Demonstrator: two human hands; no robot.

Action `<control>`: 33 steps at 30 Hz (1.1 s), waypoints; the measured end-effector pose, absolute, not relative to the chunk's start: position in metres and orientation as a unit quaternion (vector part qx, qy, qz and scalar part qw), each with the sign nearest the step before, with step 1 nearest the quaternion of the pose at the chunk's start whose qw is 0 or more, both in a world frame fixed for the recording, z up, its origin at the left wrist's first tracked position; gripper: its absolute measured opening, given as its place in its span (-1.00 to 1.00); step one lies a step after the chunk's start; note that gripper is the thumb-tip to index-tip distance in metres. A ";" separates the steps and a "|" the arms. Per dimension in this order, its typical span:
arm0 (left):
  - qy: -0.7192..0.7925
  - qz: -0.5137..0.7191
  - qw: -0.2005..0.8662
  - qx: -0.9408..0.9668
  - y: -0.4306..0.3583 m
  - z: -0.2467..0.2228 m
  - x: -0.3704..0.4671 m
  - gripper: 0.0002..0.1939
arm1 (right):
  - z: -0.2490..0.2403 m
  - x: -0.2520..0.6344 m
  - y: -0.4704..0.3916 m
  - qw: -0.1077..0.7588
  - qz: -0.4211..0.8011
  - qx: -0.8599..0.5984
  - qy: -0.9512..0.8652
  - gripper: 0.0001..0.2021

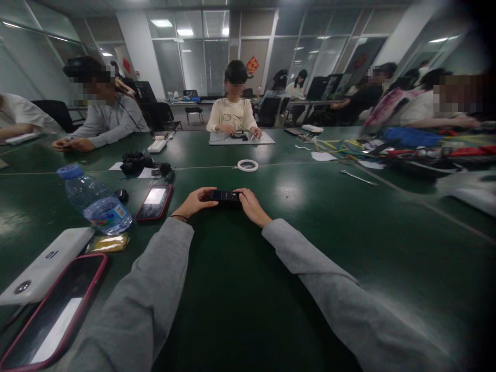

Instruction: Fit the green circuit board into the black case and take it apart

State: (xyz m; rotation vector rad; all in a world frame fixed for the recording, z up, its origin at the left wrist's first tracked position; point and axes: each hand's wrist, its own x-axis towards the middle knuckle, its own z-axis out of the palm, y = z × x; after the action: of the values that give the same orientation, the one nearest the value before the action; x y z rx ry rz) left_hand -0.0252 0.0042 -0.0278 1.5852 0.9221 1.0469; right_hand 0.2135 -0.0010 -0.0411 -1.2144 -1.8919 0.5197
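Between my two hands, over the middle of the green table (pixel 232 258), is a small dark slab that looks like a black phone (pixel 225 196). My left hand (pixel 197 200) grips its left end, thumb along the near edge and fingers behind. On the other end, my right hand (pixel 251 204) is closed, its fingers partly hidden. Faint marks show on the dark face, too small to read. Left of my left hand lies a red-cased phone (pixel 154 202) with a bright reflection on its screen.
On the left are a tilted-looking water bottle (pixel 98 201), yellow packet (pixel 108 243), white device (pixel 46 266) and larger red-edged phone (pixel 58 310). Ahead lie a tape roll (pixel 247 165) and black gear (pixel 135 163); right, a wrench (pixel 358 177) and cables (pixel 349 147). People sit around.
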 end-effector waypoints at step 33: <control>0.363 0.437 0.493 0.659 0.005 -0.027 -0.026 -0.30 | -0.035 0.213 -0.011 0.398 0.196 -0.426 -0.788 -0.51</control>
State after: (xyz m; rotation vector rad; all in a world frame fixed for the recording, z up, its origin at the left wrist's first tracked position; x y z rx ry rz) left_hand -0.0260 0.0051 -0.0269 1.5975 0.8793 1.0606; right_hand 0.2127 -0.0113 -0.0350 -1.0793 -1.9961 0.4973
